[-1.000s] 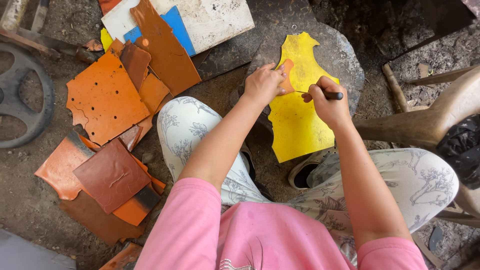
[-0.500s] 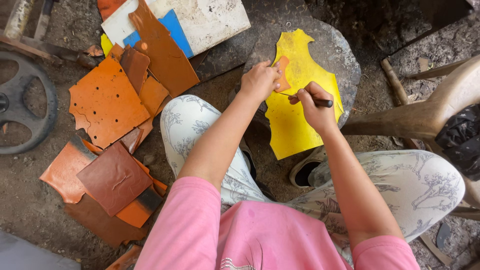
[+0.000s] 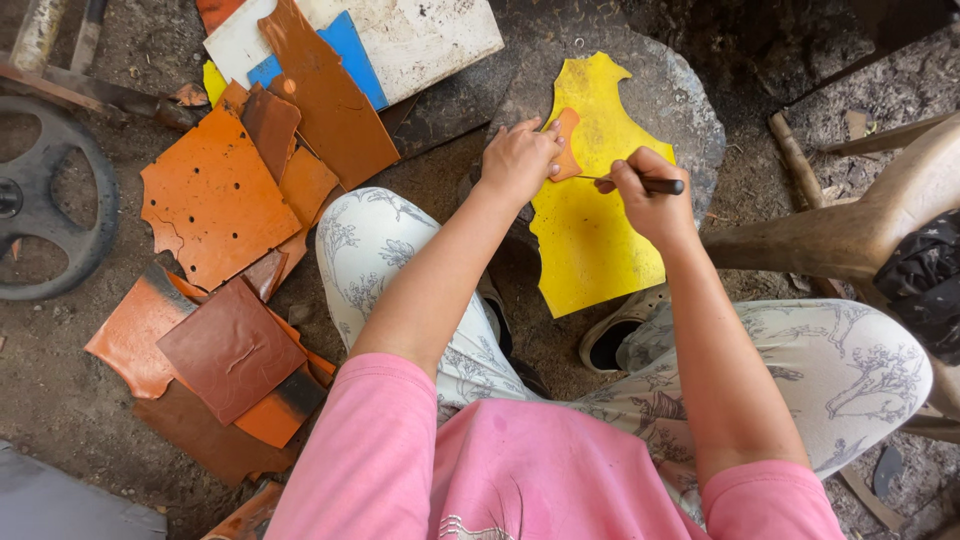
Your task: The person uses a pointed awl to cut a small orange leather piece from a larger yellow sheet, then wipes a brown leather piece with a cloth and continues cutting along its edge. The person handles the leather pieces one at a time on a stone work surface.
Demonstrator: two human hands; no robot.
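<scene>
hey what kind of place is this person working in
Probably an informal leather workshop on a dirt floor. Leather offcuts lie piled on the ground, a yellow leather sheet rests on a flat stone slab, and the right hand holds a dark-handled tool.
</scene>
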